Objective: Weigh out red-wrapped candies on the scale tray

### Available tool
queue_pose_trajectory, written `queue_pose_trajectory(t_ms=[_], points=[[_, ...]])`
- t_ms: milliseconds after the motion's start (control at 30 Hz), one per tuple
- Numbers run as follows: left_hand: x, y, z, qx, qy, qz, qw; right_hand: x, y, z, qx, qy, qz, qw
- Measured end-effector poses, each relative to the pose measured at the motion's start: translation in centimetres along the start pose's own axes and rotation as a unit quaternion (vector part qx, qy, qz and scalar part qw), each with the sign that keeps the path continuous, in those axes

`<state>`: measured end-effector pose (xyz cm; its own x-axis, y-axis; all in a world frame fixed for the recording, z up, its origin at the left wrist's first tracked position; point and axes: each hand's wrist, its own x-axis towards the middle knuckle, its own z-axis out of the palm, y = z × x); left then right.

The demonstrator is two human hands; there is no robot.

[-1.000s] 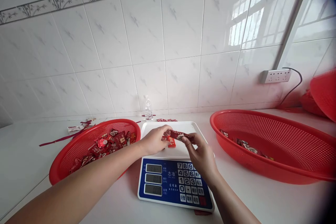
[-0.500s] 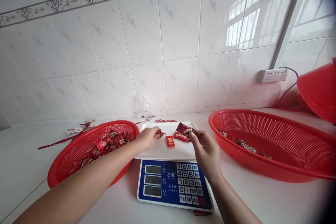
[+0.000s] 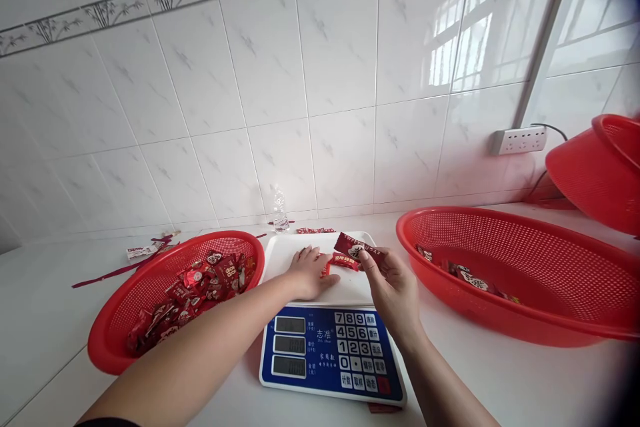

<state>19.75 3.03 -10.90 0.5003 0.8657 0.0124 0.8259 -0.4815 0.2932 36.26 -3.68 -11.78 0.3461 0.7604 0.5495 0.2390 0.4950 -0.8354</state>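
Note:
My left hand (image 3: 311, 273) lies over the white tray (image 3: 280, 283) of a blue scale (image 3: 327, 353), its fingers spread and partly covering a small red packet (image 3: 327, 269). Another red packet (image 3: 346, 261) rests on the tray just right of those fingertips. Between thumb and fingers, my right hand (image 3: 393, 280) holds a dark red candy packet (image 3: 353, 246) above the tray's right side. Whatever is under my left palm is hidden.
A red basket (image 3: 113, 330) with several wrapped candies stands left of the scale. Right of it sits a larger red basket (image 3: 500, 223) holding a few packets. Behind are a clear bottle (image 3: 280, 210) and a wall socket (image 3: 520, 141).
My left hand has moved right and down onto the tray, and its pinched fingers have spread. The packet that it held no longer shows in it. My right hand keeps its packet.

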Motion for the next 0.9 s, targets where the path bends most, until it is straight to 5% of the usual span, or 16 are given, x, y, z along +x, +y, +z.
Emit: queue_pose_trajectory(t_ms=[133,433,533,700,900], points=[[0.3,0.3,0.0,0.021,-0.051,-0.016,0.998,0.1,-0.4,-0.1,-0.087,-0.016,-0.035,0.995],[-2.0,-0.7,-3.6,-0.035,-0.060,-0.031,0.997,0.4,1.0,0.1,-0.281,-0.089,-0.085,0.952],[-2.2,-0.8,-3.5,-0.026,-0.079,-0.023,0.996,0.3,1.3,0.3,-0.332,-0.127,-0.123,0.927],[-1.9,-0.3,-2.3,-0.018,-0.060,0.008,0.998,-0.1,1.0,0.5,-0.385,-0.219,-0.083,0.893],[-2.0,-0.6,-2.8,-0.073,-0.027,0.059,0.995,-0.2,0.6,0.3,-0.349,-0.279,-0.133,0.885]])
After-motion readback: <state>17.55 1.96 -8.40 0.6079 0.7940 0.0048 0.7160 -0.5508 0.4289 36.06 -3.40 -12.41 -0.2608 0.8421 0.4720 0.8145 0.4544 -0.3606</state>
